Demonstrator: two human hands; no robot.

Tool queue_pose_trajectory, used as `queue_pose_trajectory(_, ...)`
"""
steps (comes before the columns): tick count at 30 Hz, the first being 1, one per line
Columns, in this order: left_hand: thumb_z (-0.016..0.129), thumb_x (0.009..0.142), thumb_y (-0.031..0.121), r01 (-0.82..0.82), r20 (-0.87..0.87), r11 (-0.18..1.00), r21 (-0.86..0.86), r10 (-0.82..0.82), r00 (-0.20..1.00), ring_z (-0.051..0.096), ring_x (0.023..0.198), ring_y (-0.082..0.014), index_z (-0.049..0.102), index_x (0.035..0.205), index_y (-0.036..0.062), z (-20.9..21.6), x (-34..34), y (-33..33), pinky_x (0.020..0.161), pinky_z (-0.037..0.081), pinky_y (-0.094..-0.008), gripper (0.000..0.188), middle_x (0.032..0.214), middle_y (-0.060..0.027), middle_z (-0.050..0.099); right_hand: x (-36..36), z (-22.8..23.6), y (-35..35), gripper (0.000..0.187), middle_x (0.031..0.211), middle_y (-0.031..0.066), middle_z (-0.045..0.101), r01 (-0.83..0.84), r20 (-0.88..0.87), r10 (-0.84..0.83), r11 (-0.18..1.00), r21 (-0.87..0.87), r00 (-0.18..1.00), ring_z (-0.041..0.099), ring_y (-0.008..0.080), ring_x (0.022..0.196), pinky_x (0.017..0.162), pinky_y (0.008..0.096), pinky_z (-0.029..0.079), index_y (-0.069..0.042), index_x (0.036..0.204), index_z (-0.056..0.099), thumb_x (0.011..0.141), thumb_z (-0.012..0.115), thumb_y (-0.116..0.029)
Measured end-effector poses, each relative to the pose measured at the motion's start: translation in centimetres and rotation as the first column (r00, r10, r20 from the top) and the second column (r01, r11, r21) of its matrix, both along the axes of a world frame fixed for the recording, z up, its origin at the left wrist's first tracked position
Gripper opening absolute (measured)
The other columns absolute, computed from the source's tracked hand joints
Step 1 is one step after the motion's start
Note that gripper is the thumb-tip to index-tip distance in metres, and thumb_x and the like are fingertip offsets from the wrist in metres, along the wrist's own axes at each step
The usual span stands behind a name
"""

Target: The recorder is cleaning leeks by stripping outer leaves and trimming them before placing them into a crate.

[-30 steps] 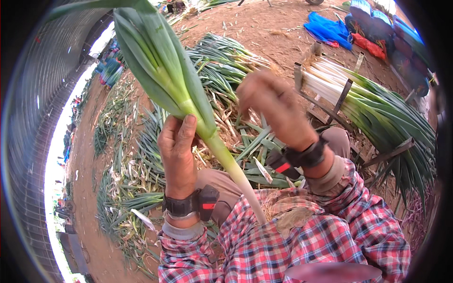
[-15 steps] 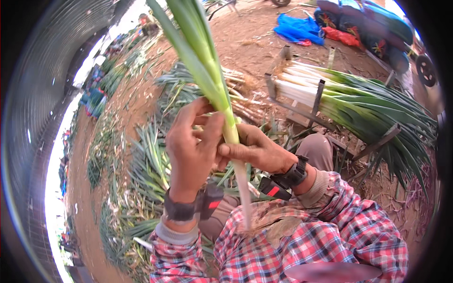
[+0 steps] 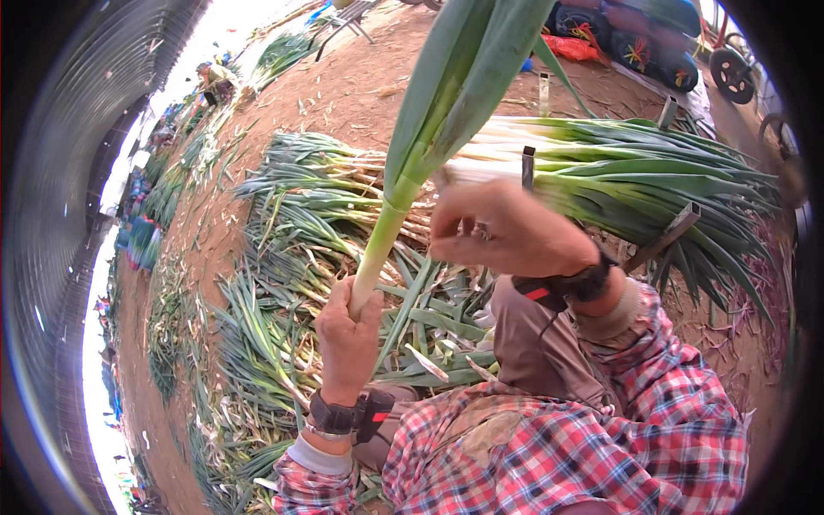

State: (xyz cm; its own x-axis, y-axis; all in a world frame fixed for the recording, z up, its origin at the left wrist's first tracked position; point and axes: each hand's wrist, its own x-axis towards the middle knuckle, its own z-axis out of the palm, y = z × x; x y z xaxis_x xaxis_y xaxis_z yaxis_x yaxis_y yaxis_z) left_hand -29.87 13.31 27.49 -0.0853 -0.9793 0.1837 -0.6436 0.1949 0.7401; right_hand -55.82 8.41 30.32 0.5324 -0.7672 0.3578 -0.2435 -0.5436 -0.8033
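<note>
A single leek point(image 3: 382, 240) slants up before me, its broad green leaves spreading toward the top. My left hand point(image 3: 348, 335) is closed round its pale lower stem, thumb and forefinger on top. The stem's bottom end is hidden by the fist. To the right of the stem, my right hand point(image 3: 515, 227) is lifted away from it with curled fingers, slightly blurred. Whether anything is pinched in those fingers is hidden. Both wrists carry dark straps.
Trimmed leeks point(image 3: 635, 167) lie in a metal-posted rack point(image 3: 682, 227) at right. A heap of leeks point(image 3: 300, 189) and loose leaves point(image 3: 438, 326) covers the ground ahead and left. Full dark sacks point(image 3: 631, 51) stand far right, near a wheel point(image 3: 732, 73). Another person point(image 3: 216, 81) is far left.
My left hand has moved down to the leek's lower stem. My right hand has let go of the stem and moved up and right. The leek now leans to the right.
</note>
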Motion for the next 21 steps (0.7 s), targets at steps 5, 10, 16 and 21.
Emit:
queue_pose_trajectory(5, 0.065, 0.091, 0.015, 0.086, 0.021, 0.996, 0.031, -0.087, 0.996, 0.047, 0.066, -0.0063, 0.060, 0.103, -0.0019, -0.6, -2.6, -2.4, 0.058, 0.042, -0.0232, 0.021, 0.074, 0.0005, 0.055, -2.5, 1.7, -2.2, 0.031, 0.096, 0.0075, 0.060, 0.259, 0.014, -0.311, 0.764, -0.591, 0.950, 0.059, 0.0255, 0.095, 0.086, 0.0383, 0.045, -0.008, 0.101, 0.061, 0.074, 0.075, -0.012)
queue_pose_trajectory(10, 0.064, 0.091, 0.013, 0.194, -0.042, 0.979, 0.062, -0.192, 0.981, 0.049, 0.066, -0.0059, 0.060, 0.103, -0.0015, -0.3, -5.8, -4.3, 0.059, 0.043, -0.0231, 0.019, 0.076, -0.0001, 0.057, -5.2, 0.3, -4.7, 0.026, 0.100, 0.0014, 0.058, 0.109, -0.220, -0.407, 0.647, -0.755, 0.887, 0.055, 0.0200, 0.104, 0.099, 0.0409, 0.035, -0.015, 0.099, 0.064, 0.075, 0.074, -0.018)
queue_pose_trajectory(16, 0.063, 0.091, 0.012, 0.213, -0.112, 0.970, 0.114, -0.200, 0.973, 0.048, 0.062, -0.0034, 0.059, 0.106, -0.0015, -2.7, -7.3, -5.6, 0.053, 0.040, -0.0205, 0.021, 0.076, 0.0015, 0.057, -5.7, -2.3, -5.8, 0.013, 0.096, 0.0003, 0.058, 0.148, -0.181, -0.504, 0.545, -0.826, 0.844, 0.057, 0.0161, 0.099, 0.099, 0.0362, 0.040, -0.013, 0.089, 0.068, 0.076, 0.069, -0.017)
queue_pose_trajectory(21, 0.066, 0.088, 0.012, 0.186, -0.146, 0.977, 0.105, -0.170, 0.975, 0.050, 0.061, -0.0103, 0.061, 0.101, -0.0026, -1.7, -7.7, -6.6, 0.057, 0.044, -0.0287, 0.020, 0.069, -0.0053, 0.056, -6.3, -0.9, -7.6, 0.022, 0.093, 0.0002, 0.060, 0.156, -0.207, -0.561, 0.530, -0.834, 0.801, 0.058, 0.0164, 0.098, 0.100, 0.0367, 0.039, -0.013, 0.097, 0.067, 0.076, 0.072, -0.019)
